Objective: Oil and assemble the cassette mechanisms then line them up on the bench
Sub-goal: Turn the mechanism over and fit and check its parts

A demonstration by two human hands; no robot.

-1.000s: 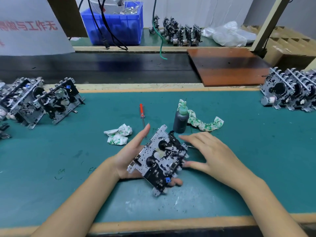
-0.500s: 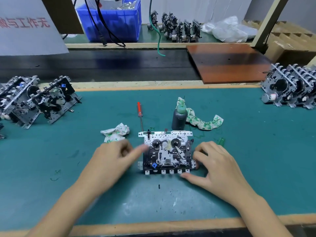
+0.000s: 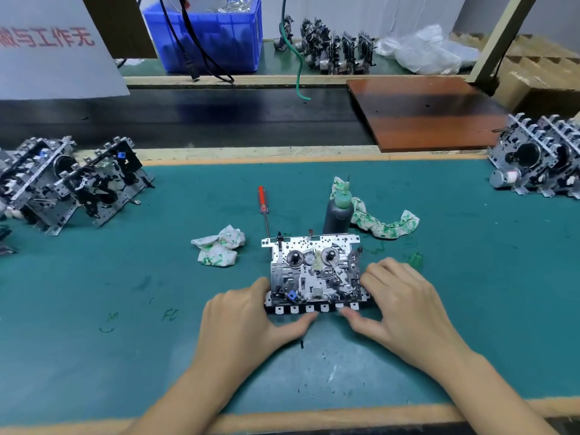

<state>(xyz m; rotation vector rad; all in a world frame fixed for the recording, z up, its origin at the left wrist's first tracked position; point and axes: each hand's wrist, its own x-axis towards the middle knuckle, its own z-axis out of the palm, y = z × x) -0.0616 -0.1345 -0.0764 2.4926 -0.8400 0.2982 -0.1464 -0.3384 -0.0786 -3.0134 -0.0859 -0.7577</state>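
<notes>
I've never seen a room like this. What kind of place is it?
Probably a factory assembly bench. Many identical cassette mechanisms stand in rows on a green work mat, a dark conveyor belt runs behind it, and an oil bottle and screwdriver lie ready.

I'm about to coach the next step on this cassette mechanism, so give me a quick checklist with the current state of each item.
1. Cassette mechanism lies flat on the green mat, reels up: ok.
2. Left hand and right hand steady it at its near corners: ok.
3. Oil bottle upright just behind it, within reach: ok.
4. Red screwdriver lies apart, not under the mechanism: ok.
5. Oil already applied to the reels: cannot tell.
6. Room beside the mechanisms lined up at left: ok.
</notes>
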